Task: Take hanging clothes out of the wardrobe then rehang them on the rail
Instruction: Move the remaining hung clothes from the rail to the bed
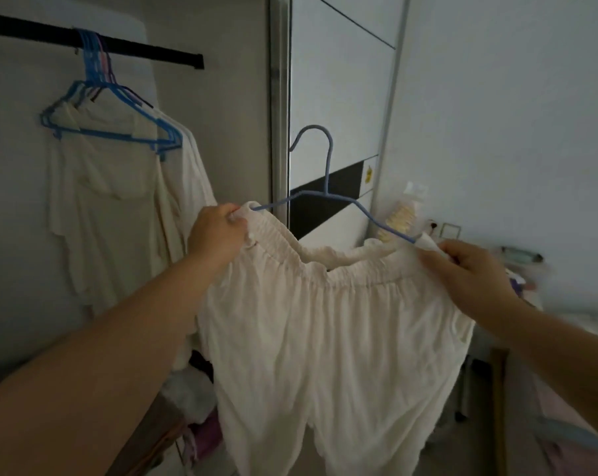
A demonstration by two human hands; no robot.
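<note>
- Upper left of the frame: black rail point(91, 41) carries blue hangers point(119, 125) with cream garments point(119, 201).
- Centre: left hand point(218, 231) pinches the cream trousers point(325, 321)' waistband; the blue hanger point(328, 173) could slip free there.
- Right: right hand point(469, 273) grips the hanger's end; the sagging waistband may slide off.
- The dim room's sliding door point(342, 80) stands behind.

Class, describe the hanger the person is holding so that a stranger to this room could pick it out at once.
Start at the black rail upper left, where several blue hangers carry pale clothes. Move right to the cream trousers stretched between the left hand and right hand. The hanger rises from their waistband: alone, off the rail, its hook free in the air.
</note>
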